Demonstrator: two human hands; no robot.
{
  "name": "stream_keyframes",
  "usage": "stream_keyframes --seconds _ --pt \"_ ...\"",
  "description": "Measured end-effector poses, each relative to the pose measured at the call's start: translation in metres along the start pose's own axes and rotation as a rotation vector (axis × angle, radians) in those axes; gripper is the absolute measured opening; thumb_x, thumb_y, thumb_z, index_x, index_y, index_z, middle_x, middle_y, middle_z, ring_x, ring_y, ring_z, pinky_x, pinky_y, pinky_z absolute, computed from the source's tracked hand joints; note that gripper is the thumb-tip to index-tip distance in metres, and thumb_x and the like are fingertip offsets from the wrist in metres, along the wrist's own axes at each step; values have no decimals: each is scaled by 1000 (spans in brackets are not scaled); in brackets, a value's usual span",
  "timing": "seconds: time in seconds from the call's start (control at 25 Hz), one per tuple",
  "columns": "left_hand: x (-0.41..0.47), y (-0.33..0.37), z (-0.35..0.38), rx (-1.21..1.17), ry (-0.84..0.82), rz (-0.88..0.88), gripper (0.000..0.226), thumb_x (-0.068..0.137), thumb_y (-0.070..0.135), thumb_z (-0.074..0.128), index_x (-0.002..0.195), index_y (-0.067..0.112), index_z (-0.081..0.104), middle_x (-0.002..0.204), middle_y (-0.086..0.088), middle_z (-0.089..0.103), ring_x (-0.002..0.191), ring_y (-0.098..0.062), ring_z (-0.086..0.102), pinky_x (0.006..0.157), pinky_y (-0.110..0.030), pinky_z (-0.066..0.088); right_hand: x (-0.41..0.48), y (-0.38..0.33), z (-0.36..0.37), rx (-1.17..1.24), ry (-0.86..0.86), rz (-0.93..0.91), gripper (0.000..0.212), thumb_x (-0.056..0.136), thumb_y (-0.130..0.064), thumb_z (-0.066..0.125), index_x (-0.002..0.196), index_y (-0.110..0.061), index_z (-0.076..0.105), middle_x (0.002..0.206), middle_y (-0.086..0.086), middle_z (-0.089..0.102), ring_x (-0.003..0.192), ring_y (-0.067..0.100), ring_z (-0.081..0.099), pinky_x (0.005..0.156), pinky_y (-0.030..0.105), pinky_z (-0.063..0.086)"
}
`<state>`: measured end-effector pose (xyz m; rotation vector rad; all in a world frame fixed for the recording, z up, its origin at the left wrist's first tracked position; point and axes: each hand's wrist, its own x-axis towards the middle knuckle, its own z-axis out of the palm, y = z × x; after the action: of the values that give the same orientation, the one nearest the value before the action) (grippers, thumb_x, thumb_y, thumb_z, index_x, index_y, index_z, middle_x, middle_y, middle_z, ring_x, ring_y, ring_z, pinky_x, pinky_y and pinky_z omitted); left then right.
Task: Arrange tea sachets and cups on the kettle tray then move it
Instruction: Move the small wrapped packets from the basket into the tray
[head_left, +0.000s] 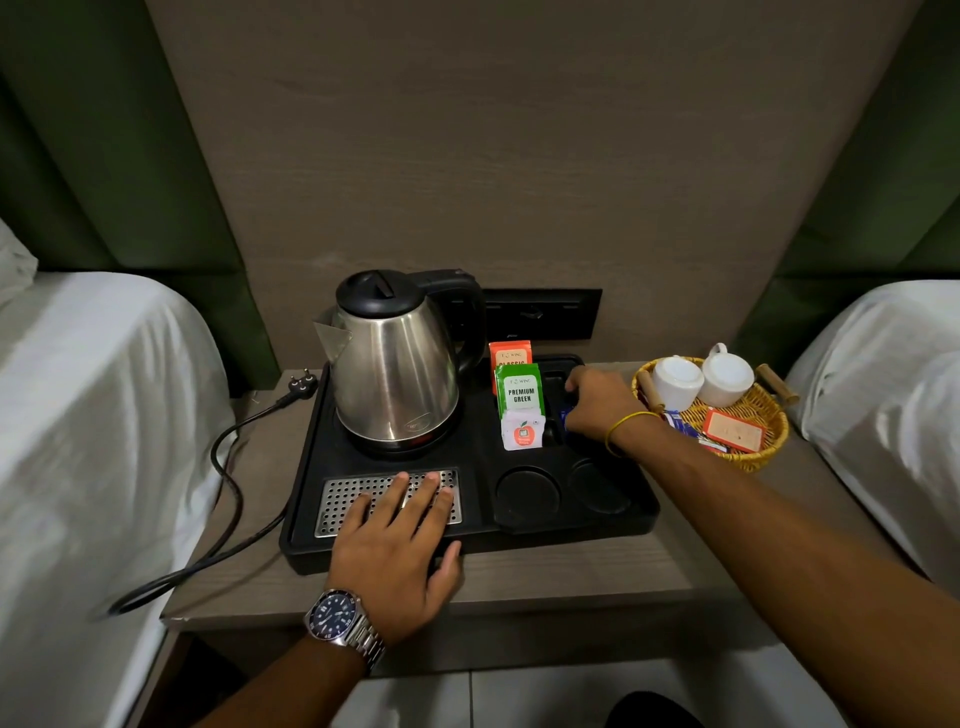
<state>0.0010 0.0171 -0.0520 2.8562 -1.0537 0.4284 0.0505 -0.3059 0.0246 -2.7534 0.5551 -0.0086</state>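
Observation:
A black kettle tray (478, 530) sits on the bedside table, with a steel kettle (395, 374) at its back left. Orange (510, 356), green (520, 389) and white (522, 431) tea sachets stand in its left slot. My right hand (597, 402) is over the right slot, shut on a blue sachet (565, 417) that is mostly hidden. My left hand (400, 535) lies flat, fingers apart, on the tray's front edge and metal drip grid (353, 493). Two white cups (701, 379) lie in a wicker basket (763, 447) to the right. Two round cup wells (527, 493) stand empty.
The basket also holds an orange packet (735, 430) and blue sachets (680, 421). The kettle's black cord and plug (228, 447) trail off the table's left side. White beds flank the table on both sides. A black socket panel (545, 312) is on the wall behind.

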Motion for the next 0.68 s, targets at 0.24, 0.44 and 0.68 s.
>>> stream_keyframes --seconds 0.24,0.44,0.68 --pt "0 1 -2 2 0 1 62 88 60 44 136 24 59 144 -4 60 131 -30 57 101 -55 48 10 12 -5 292 55 142 30 84 -4 69 112 -11 73 113 12 73 103 27 68 86 37 58" --pt "0 0 -2 7 -5 -2 63 88 61 43 136 24 59 144 -3 60 132 -29 56 100 -56 48 11 16 -1 406 31 190 32 77 0 73 108 -10 71 101 15 74 95 32 74 82 48 63" --pt "0 1 -3 8 -8 1 63 88 60 44 137 23 59 145 -4 58 132 -30 56 101 -55 48 7 8 -4 202 90 133 29 74 -13 72 101 -19 64 87 8 73 66 24 74 59 32 62"
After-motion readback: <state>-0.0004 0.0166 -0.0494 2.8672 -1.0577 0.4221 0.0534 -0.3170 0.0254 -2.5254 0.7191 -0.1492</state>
